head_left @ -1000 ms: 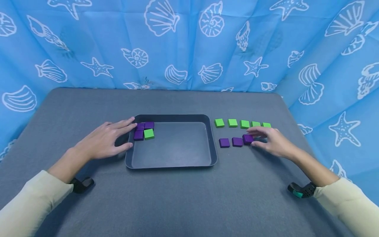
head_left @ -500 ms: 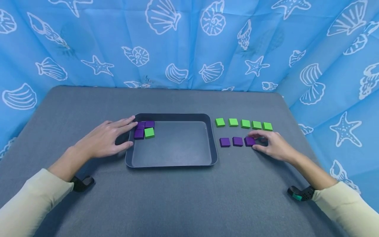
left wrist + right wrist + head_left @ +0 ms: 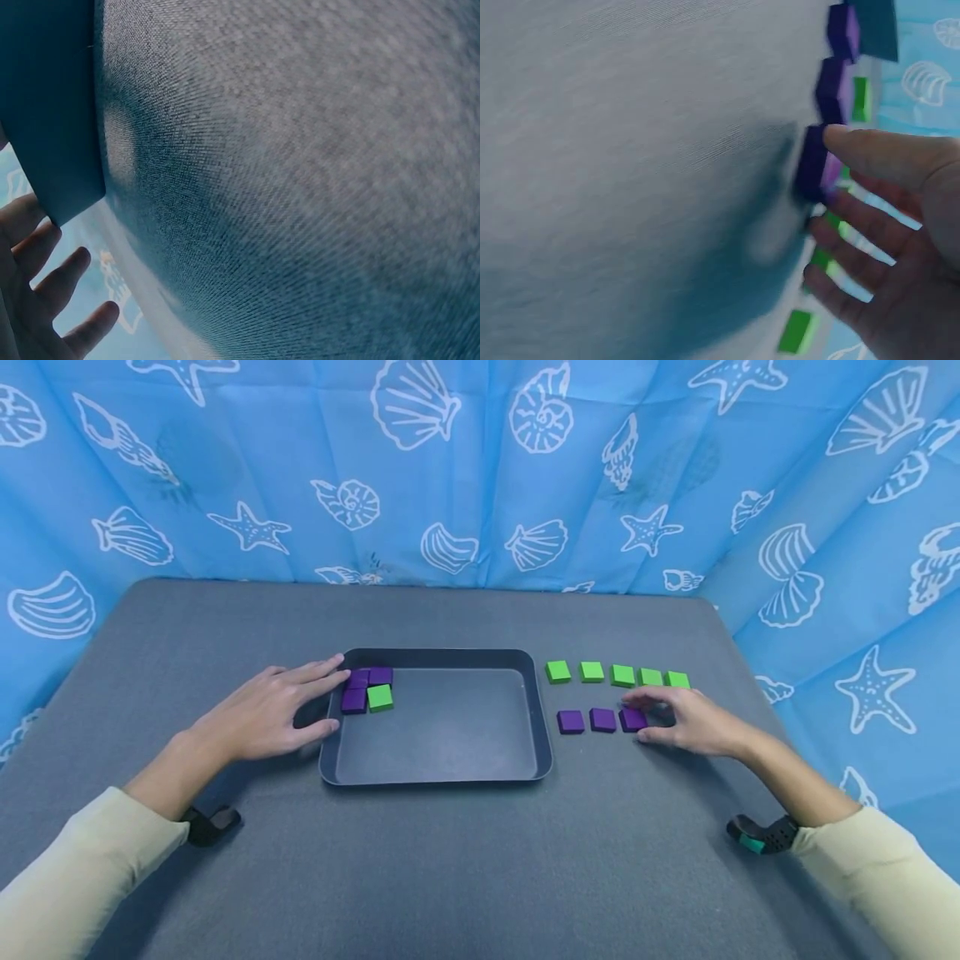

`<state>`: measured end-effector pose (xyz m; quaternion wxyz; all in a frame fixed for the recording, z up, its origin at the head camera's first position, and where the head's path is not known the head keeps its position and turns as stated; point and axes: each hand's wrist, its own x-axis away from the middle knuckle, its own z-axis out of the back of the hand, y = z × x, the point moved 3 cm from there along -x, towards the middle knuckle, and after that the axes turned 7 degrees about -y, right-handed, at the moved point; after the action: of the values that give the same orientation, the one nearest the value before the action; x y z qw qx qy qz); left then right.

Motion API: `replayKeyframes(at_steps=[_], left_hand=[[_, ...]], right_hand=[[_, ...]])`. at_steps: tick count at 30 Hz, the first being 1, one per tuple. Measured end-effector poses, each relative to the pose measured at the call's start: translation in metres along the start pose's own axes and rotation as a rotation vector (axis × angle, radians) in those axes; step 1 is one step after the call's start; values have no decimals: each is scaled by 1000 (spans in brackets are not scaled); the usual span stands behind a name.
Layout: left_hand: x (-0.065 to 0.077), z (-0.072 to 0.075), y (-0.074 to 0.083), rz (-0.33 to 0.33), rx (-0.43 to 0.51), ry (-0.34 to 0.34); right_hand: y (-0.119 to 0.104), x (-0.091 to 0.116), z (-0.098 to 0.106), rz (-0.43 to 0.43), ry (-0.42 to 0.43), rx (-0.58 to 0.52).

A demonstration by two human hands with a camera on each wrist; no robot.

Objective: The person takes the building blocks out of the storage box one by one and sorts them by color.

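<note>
My left hand (image 3: 262, 714) rests at the left rim of a dark rectangular tray (image 3: 450, 731), fingers spread; in the left wrist view its fingers lie by the tray wall (image 3: 56, 112). Inside the tray's far left corner sit three purple blocks (image 3: 355, 701) and one green block (image 3: 380, 697). Right of the tray, my right hand (image 3: 693, 722) has thumb and fingers around the rightmost purple block (image 3: 632, 720) of a row of three. In the right wrist view the thumb touches that purple block (image 3: 810, 169); part of the fingers' contact is hidden.
Behind that row lies a line of several green blocks (image 3: 591, 672). Two more purple blocks (image 3: 602, 720) lie between the right hand and the tray. A grey cloth covers the table (image 3: 480, 868); a blue shell-print curtain (image 3: 465, 468) hangs behind and to the right.
The rightmost purple block has shifted slightly right, away from its neighbour, and sits down in line with the row. My right hand moved a little with it. The left hand stays put.
</note>
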<state>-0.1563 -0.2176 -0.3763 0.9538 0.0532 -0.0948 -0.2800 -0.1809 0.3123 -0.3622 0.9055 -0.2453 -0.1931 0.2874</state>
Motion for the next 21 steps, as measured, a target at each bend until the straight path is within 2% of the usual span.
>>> replayKeyframes(at_steps=[5, 12, 16, 21], left_hand=[[0, -1, -2, 7, 8, 8], [0, -3, -5, 5, 8, 24], [0, -4, -5, 3, 4, 23], [-1, -4, -5, 5, 8, 22]], right_hand=[[-20, -15, 9, 17, -29, 9], [-57, -53, 19, 78, -16, -11], [-82, -74, 19, 132, -46, -47], [-112, -98, 12, 153, -92, -68]])
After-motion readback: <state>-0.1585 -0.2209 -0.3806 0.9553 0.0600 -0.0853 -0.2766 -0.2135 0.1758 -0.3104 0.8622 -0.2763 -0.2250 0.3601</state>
